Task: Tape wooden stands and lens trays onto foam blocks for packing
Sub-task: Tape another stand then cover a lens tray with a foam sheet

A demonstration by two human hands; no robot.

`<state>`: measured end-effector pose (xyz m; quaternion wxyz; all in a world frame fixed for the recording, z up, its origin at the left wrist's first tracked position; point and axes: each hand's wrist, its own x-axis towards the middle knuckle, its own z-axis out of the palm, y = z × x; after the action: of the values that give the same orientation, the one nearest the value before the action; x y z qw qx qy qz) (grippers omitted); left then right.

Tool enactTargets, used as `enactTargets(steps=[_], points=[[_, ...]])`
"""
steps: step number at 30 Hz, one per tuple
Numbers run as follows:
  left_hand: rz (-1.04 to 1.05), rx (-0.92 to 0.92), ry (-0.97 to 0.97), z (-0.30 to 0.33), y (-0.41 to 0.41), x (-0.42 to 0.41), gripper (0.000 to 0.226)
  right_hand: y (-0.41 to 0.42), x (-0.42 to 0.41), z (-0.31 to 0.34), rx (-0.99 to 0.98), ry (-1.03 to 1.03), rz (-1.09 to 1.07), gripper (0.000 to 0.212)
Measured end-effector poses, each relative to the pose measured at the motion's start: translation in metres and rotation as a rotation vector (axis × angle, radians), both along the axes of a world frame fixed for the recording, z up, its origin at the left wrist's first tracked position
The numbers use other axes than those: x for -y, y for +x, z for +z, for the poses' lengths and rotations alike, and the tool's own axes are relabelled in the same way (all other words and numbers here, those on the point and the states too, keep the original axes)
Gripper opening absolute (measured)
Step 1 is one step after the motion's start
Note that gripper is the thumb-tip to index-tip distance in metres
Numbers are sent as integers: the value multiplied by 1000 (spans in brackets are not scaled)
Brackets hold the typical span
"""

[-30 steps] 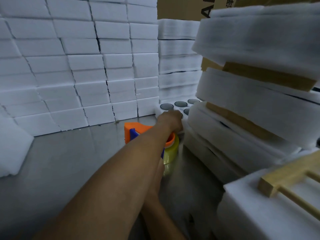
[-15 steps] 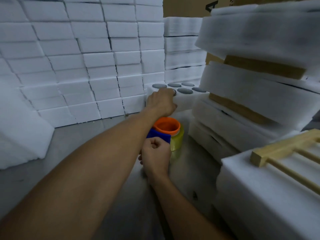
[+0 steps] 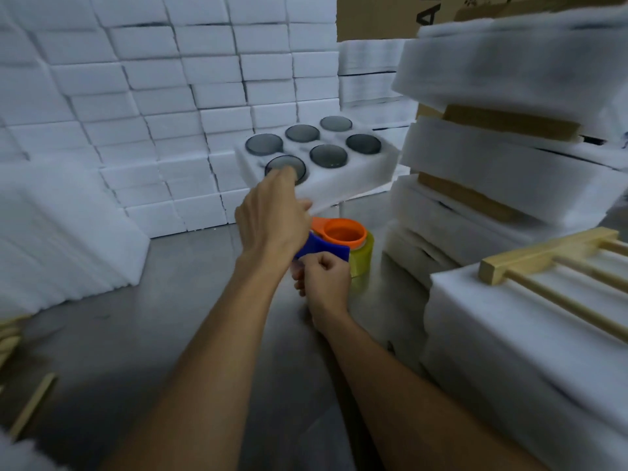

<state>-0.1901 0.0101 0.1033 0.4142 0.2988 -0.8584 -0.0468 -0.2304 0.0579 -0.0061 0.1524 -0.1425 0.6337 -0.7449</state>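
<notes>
Lens tray (image 3: pixel 326 171), six dark lenses showing, hangs tilted at the far middle, its near-left corner gripped by the left hand (image 3: pixel 272 212). Right hand (image 3: pixel 324 277) is fisted on the tape dispenser (image 3: pixel 336 244) handle. Fetching step; next, probably seat it squarely on foam.

I have only the one head view, a wide-angle camera sitting above my forearms and looking forward and down across the metal table (image 3: pixel 136 334). It sits close enough that both arms fill the lower frame, with my left hand (image 3: pixel 272 212) and right hand (image 3: pixel 326 280) near the centre. It faces a wall of foam blocks (image 3: pixel 170 96) at the back, and the wide lens bends the foam stacks (image 3: pixel 509 164) at the right edge.
</notes>
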Motion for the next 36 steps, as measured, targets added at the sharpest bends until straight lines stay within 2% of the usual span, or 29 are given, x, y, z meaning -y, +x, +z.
enactTargets(steps=[4, 8, 12, 16, 21, 26, 29, 32, 36], points=[[100, -57, 30, -18, 44, 0, 25, -1, 2, -2, 14, -56, 3, 23], [163, -64, 61, -41, 78, -3, 20, 1, 2, -1, 71, -162, 40, 45], [235, -50, 101, -61, 95, -9, 20, 6, -1, 0, -3, -96, 174, 68], [258, -52, 86, -75, 101, -20, 22, 15, -5, 1, -84, -12, 357, 78], [230, 20, 35, -86, 101, -37, 26, 19, -7, 2, -121, -14, 410, 72], [146, 88, -90, -98, 98, -48, 33, 12, -6, -1, -70, -150, 412, 54], [88, 18, -135, -100, 100, -43, 31, 9, -7, -2, -118, -143, 422, 42], [6, -140, -136, -94, 105, -37, 34, 8, -9, -2, -112, -175, 432, 39], [99, -335, -177, -81, 118, -14, 27, 8, -8, -1, -74, -205, 436, 44]])
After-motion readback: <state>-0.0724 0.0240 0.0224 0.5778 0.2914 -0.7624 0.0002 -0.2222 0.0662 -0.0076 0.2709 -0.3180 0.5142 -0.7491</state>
